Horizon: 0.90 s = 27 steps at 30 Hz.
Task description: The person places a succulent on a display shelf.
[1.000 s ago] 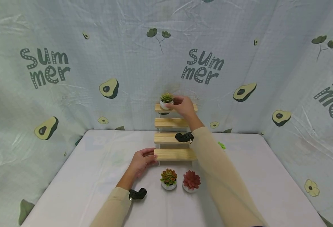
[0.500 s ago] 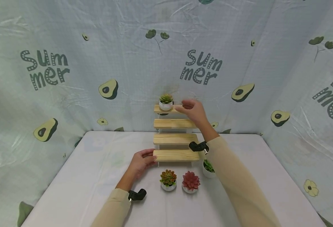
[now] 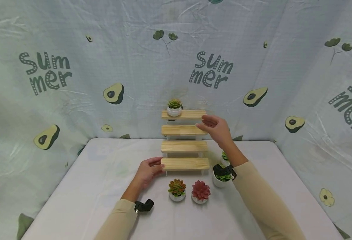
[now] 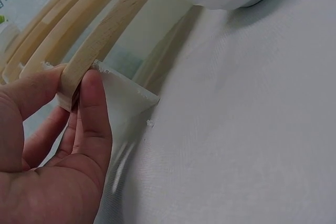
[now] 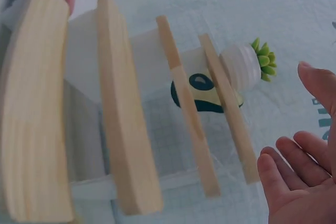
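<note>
A wooden stand with several stepped shelves [image 3: 184,163] and whitish side supports stands at the table's far side. My left hand [image 3: 146,172] pinches the left end of its lowest shelf between thumb and fingers, seen closely in the left wrist view, where the shelf end [image 4: 71,85] sits between them. On the top shelf's left part is a green succulent [image 3: 174,106] in a white pot. My right hand [image 3: 217,129] holds nothing and hovers around the right ends of the upper shelves, fingers loosely bent. In the right wrist view, that hand [image 5: 302,182] is apart from the potted succulent [image 5: 241,66].
In front of the stand are an orange-green succulent [image 3: 177,187] and a red succulent [image 3: 200,191], both in white pots. Right of it, two green succulents [image 3: 222,181] are partly covered by my right wrist. A printed cloth [image 3: 134,66] hangs behind the white-covered table [image 3: 104,186].
My right hand has let go of the green succulent on the top shelf and moved right and down. Green succulents under the right arm have come into view. My left hand stays put.
</note>
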Each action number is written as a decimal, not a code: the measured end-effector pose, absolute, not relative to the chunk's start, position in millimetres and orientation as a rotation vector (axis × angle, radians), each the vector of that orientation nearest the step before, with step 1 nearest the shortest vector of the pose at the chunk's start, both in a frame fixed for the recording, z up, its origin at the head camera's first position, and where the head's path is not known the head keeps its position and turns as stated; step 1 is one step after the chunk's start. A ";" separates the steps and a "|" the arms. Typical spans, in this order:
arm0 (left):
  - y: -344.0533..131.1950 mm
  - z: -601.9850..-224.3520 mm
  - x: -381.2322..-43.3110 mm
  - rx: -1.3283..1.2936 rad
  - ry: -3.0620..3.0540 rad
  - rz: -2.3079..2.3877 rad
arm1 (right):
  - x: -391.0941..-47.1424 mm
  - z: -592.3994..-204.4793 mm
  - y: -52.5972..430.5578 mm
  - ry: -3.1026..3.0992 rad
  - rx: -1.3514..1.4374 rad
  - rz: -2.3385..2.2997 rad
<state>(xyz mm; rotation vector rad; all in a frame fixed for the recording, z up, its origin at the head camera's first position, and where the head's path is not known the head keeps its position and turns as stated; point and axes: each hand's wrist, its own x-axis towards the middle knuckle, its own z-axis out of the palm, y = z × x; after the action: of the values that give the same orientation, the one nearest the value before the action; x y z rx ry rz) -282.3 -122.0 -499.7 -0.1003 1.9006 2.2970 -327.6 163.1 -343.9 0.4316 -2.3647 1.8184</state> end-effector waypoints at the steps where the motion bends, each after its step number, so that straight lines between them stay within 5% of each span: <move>1: -121.7 -500.1 -282.4 -0.105 1.902 2.296 | -322.3 -344.6 165.6 -2.352 0.428 1.823; 27: -120.3 -500.7 -284.9 -0.145 1.912 2.298 | -263.6 -439.3 231.3 -2.327 0.224 1.734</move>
<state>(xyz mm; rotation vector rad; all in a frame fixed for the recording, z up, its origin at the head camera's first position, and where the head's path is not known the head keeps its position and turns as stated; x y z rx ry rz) -284.9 -120.3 -500.7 -0.1452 1.9116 2.2982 -263.6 231.3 -439.3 0.2235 -2.3266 1.7340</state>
